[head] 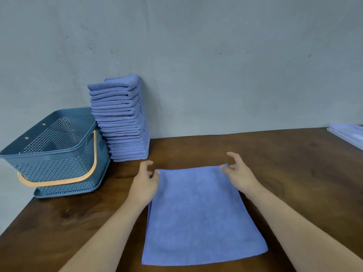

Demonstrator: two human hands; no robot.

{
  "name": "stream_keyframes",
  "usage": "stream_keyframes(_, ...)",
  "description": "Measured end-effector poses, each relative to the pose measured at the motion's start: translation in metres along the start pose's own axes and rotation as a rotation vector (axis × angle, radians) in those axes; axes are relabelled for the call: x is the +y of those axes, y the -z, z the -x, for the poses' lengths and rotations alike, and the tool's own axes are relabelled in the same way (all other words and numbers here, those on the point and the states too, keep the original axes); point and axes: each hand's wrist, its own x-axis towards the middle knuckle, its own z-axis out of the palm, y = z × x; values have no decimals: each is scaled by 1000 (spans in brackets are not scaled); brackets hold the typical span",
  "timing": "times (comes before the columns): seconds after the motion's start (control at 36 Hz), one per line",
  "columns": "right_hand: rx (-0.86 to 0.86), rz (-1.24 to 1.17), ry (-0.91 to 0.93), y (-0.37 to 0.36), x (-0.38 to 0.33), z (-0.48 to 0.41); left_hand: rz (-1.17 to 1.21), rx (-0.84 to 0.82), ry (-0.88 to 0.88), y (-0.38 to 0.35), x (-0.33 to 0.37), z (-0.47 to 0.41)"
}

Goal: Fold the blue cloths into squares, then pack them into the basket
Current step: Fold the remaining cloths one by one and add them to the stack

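A blue cloth (200,214), folded once into a long rectangle, lies flat on the wooden table (294,163) in front of me. My left hand (146,182) pinches its far left corner. My right hand (238,172) pinches its far right corner, the other fingers spread above the table. A tall stack of folded blue cloths (121,118) stands against the wall at the back left. Left of the stack sits the blue perforated basket (59,154), its orange handle (78,177) hanging down over the near side; nothing shows inside it.
The basket stands on a matching blue lid or tray (68,192) near the table's left edge. A pale blue flat object (347,134) lies at the far right edge. A grey wall runs behind the table.
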Motion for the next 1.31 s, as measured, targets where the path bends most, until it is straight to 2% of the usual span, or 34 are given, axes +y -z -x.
stream_keyframes(0.19,107,103,119,-11,21,12,-105,-21,-164,-9,-23,7)
stream_keyframes(0.42,91,142,116,-16,29,12,-169,79,-156,-8,-26,-3)
stream_keyframes(0.53,84,157,129,-16,25,12,-433,66,-234,-14,-35,-1)
stream_keyframes(0.58,73,177,134,-17,25,10,-484,83,-244,-17,-38,1)
stream_keyframes(0.72,130,185,211,-14,21,1,-490,80,-244,-18,-40,2)
stream_keyframes(0.78,145,282,264,-15,26,-2,-473,69,-233,-18,-42,2)
stream_keyframes(0.86,139,549,303,-20,38,-3,-352,67,-221,-14,-44,1)
stream_keyframes(0.94,165,630,274,-21,41,-4,-226,78,-197,-13,-45,-1)
stream_keyframes(1.06,188,642,250,-24,39,-5,-376,69,-212,-16,-47,-4)
stream_keyframes(1.14,221,623,256,-24,39,-3,-362,50,-188,-15,-46,-8)
stream_keyframes(1.19,289,654,318,-22,35,2,-273,14,-166,-10,-46,-8)
stream_keyframes(1.25,331,713,458,-21,30,9,-170,20,-119,-2,-43,-5)
stream_keyframes(1.31,226,712,603,-22,20,15,-233,104,-157,-1,-33,7)
